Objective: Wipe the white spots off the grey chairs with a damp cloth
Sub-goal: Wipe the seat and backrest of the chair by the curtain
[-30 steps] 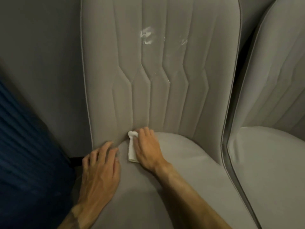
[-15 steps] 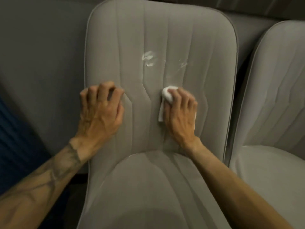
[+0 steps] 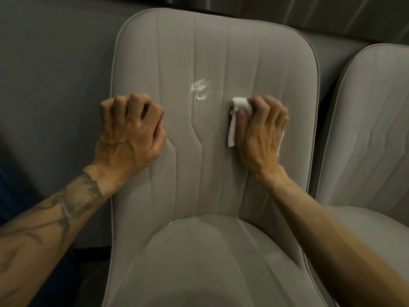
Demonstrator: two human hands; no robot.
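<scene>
Grey chair [image 3: 221, 52]: cloth [image 3: 240, 103] lies lengthwise, upright.

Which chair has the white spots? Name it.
The middle chair, where the right hand presses the cloth: white spots mark its backrest. The chair at the right shows none.

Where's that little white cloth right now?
In the head view, the white cloth is gripped by the right hand, pressed against the backrest of the grey chair, just right of the white smear.
</scene>
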